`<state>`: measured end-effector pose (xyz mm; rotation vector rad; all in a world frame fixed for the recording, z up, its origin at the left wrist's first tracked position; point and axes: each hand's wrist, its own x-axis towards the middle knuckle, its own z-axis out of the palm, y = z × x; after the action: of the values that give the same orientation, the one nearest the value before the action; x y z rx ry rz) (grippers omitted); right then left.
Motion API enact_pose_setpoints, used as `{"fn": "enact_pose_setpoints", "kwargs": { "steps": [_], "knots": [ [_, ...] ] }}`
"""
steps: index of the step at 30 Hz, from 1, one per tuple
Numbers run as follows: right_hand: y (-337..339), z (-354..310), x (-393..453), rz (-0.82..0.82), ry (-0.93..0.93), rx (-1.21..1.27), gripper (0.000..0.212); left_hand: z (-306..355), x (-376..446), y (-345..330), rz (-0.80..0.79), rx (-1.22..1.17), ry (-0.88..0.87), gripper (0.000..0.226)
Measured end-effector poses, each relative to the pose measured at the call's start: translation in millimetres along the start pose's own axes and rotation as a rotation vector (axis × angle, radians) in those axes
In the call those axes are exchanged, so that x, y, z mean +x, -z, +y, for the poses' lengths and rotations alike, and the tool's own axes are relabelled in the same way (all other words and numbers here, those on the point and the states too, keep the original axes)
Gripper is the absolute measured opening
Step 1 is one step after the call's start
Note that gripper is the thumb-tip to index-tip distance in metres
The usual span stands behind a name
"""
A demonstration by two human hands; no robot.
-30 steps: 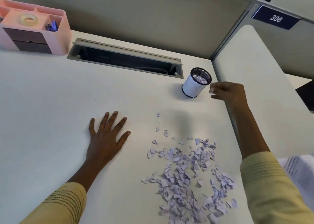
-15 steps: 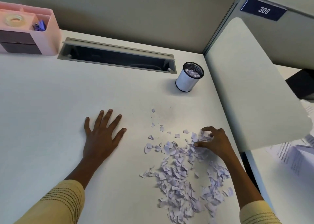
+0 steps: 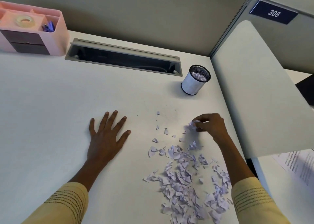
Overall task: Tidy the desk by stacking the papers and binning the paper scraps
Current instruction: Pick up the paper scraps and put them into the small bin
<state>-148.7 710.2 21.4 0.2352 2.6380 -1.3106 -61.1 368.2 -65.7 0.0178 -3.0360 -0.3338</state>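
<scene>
At the upper left of the frame a pink organiser point(image 3: 32, 28) stands against the partition, a tape roll point(image 3: 24, 21) in one of its top compartments; it is well apart from the work and plays no part in this step. Right of it, a cable slot point(image 3: 124, 59) lies open along the back of the desk point(image 3: 42, 113).

Left of centre, the left hand point(image 3: 106, 139) lies flat on the desk with fingers spread, holding nothing. It looks like a brace, steadying the person as they lean toward the far corner.

Right of it, the scraps point(image 3: 183, 176) spread from the frame's centre down to the lower right, thin and scattered at the top, dense lower down. Above the top of that pile, the right hand point(image 3: 210, 127) has its fingers curled round a small bunch of scraps, lifted just off the desk. Picking from the near edge of the pile probably keeps each trip short.

The bin point(image 3: 195, 79), a small mesh cup, stands upright in the upper right, near the desk's back corner, with some scraps already inside. Most scraps remain on the desk, so the binning seems early.

At the right edge, printed papers point(image 3: 299, 164) lie on a neighbouring surface, partly cut off; whether they are stacked cannot be told.
</scene>
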Motion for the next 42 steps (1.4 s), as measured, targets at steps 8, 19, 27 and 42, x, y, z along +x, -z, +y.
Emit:
{"fn": "enact_pose_setpoints", "kwargs": {
  "steps": [8, 19, 27, 42],
  "knots": [
    [45, -78, 69, 0.128, 0.110, 0.267, 0.007, 0, 0, -2, 0.015, 0.014, -0.003, 0.060],
    [51, -99, 155, 0.253, 0.097, -0.246, 0.020, 0, 0, -2, 0.024, 0.012, -0.007, 0.059],
    [57, -76, 55, 0.073, 0.044, 0.007, 0.016, 0, 0, -1, 0.031, -0.004, -0.003, 0.059],
    [-61, 5, -68, -0.133, 0.015, -0.356, 0.058, 2, -1, 0, 0.034, -0.011, 0.011, 0.059]
  ]
}}
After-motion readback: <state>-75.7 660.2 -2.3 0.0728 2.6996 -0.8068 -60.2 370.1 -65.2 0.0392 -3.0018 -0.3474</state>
